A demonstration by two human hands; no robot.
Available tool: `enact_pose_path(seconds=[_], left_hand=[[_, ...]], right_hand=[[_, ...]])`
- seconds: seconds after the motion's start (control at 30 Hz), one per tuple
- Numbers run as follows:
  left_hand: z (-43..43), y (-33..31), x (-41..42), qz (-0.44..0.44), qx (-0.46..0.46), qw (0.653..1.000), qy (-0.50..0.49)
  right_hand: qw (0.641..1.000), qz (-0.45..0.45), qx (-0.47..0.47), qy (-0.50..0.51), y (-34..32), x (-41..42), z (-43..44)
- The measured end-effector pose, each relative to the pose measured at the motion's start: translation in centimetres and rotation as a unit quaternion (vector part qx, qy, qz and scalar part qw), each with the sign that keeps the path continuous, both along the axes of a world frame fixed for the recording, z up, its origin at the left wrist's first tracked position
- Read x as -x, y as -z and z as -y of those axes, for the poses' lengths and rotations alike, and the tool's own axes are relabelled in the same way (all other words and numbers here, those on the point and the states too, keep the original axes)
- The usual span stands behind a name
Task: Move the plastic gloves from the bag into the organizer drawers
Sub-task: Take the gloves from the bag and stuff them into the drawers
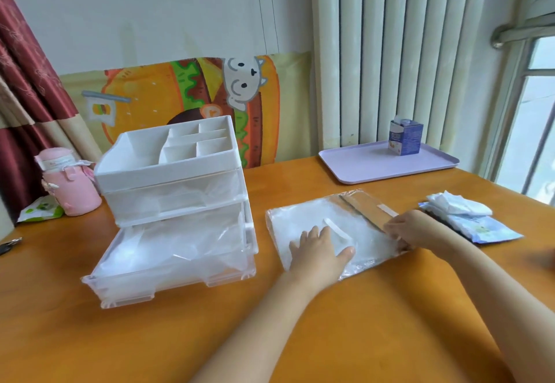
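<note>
From the head view, we see the flat clear plastic bag (pixel 303 220) lying on the orange wooden table (pixel 150 346), just to the right of the white plastic organizer with see-through drawers (pixel 168 169). The bag looks well filled with a pale stack of plastic gloves (pixel 369 232). Its sealing flap and mouth are at the far right end.

Our left hand (pixel 321 250) lies flat on the middle of the bag with its fingers spread wide, pressing it to the table and holding nothing. Our right hand (pixel 411 229) sits at the bag's right edge by the mouth. Its fingers are curled down onto the plastic and appear to pinch that edge, though the fingertips are too blurred for us to be sure.

The organizer's lower drawer (pixel 120 286) is pulled out toward us, and crumpled clear gloves (pixel 180 247) already lie loose in it. The upper drawer (pixel 168 202) is pushed in, and more clear plastic shows faintly through its front.

We judge that we are mid-task, at the step of opening the bag for another batch. Next, the left hand should hold the bag down while the right lifts the flap and reaches inside. Then we need to draw out a thin bunch without dragging the whole slippery stack, and carry it left to the open drawer.
</note>
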State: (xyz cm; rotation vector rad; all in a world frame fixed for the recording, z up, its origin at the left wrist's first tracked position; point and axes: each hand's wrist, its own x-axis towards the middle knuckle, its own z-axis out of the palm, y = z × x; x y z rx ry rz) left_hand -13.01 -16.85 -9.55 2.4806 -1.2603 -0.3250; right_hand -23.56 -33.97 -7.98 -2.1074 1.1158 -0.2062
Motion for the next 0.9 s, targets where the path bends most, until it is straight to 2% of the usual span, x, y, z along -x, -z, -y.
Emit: enact_pose_path(seconds=[0.13, 0.2, 0.4, 0.63, 0.9], left_hand=[[1.0, 2.4, -0.7, 0.018, -0.065, 0.997, -0.022], [1.1, 2.8, -1.0, 0.016, -0.07, 0.997, -0.016], [0.8, 3.5, -1.2, 0.03, -0.061, 0.998, -0.019], [0.6, 3.4, -0.9, 0.043, -0.029, 0.998, -0.035], [0.0, 3.3, -1.5, 0.038, -0.016, 0.998, -0.05]], right_hand=[[0.998, -0.009, -0.042, -0.047, -0.3, 0.7, 0.2], [0.998, -0.02, -0.006, -0.06, -0.1, 0.9, 0.2], [0.993, -0.009, -0.056, -0.108, 0.3, 0.9, -0.4], [0.993, -0.029, 0.038, -0.111, 1.1, 0.2, -1.4], [0.99, 0.116, -0.071, -0.033, 1.5, 0.0, -0.9]])
